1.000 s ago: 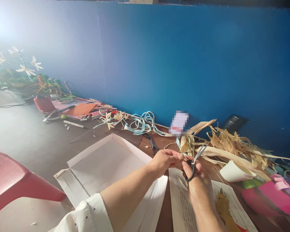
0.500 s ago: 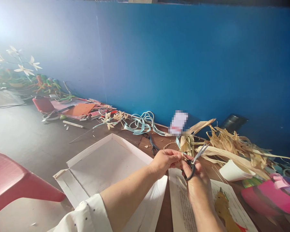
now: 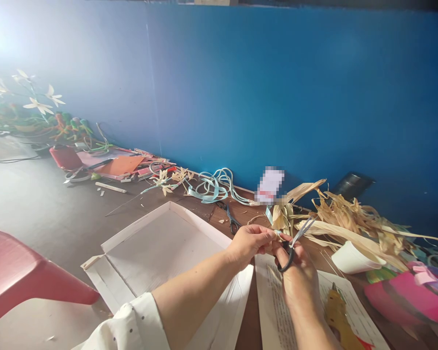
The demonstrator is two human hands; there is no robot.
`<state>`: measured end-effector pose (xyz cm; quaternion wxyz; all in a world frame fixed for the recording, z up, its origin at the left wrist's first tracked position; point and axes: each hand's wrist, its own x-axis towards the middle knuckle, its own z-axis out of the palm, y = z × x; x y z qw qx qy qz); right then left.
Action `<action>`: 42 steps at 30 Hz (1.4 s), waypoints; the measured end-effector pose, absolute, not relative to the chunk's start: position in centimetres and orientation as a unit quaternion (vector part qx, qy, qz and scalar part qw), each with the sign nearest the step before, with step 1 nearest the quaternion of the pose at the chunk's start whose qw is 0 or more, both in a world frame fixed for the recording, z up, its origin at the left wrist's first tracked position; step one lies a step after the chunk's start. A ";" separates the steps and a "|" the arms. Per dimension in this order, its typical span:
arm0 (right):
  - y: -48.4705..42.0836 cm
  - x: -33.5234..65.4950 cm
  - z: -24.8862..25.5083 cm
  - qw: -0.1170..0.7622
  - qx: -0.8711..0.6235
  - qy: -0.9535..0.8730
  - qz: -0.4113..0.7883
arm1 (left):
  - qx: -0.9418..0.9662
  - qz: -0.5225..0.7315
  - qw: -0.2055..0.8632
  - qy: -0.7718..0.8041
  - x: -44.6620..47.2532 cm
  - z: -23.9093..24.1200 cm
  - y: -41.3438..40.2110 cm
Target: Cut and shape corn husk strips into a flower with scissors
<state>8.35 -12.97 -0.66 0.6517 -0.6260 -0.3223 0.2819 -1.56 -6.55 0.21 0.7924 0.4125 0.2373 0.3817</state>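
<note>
My left hand [image 3: 251, 243] is closed in a pinch on a small pale piece [image 3: 276, 237] that looks like dried husk, mostly hidden by the fingers. Against it, my right hand [image 3: 300, 265] keeps a pair of scissors [image 3: 302, 232] with a black handle loop around the fingers, blades pointing up and away. The right fingertips meet the left ones at the pale piece. Just beyond both hands lie dried corn husks [image 3: 336, 227]. A second pair of dark scissors [image 3: 230, 217] rests on the table behind my left hand.
A white shallow box lid [image 3: 146, 243] lies under my left forearm. Printed paper [image 3: 273, 296] and a yellow glue gun [image 3: 336, 311] sit by my right forearm. A white cup [image 3: 357, 257] lies tipped, near a pink bag [image 3: 405, 296]. A pink stool [image 3: 32, 272] stands left; blue cord [image 3: 219, 187] runs along the wall.
Almost nothing differs. The scissors in my right hand have turned very slightly, and the fingers have shifted a little at the small pale piece.
</note>
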 end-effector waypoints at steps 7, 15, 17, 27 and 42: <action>-13.9 8.7 0.5 0.557 -0.644 -0.340 0.400 | 0.465 0.396 0.744 0.273 -2.5 1.4 -5.9; -14.4 9.9 -0.4 0.489 -0.611 -0.407 0.470 | 0.486 0.431 0.709 0.275 -3.6 2.0 -4.5; -14.5 9.8 -0.3 0.474 -0.610 -0.425 0.472 | 0.484 0.427 0.713 0.274 -3.7 1.9 -4.3; -14.3 10.0 -0.8 0.515 -0.609 -0.415 0.437 | 0.504 0.416 0.694 0.301 -3.8 2.0 -4.3; -13.5 9.1 -0.2 0.670 -0.577 -0.328 0.332 | 0.526 0.396 0.701 0.273 -3.1 1.4 -5.1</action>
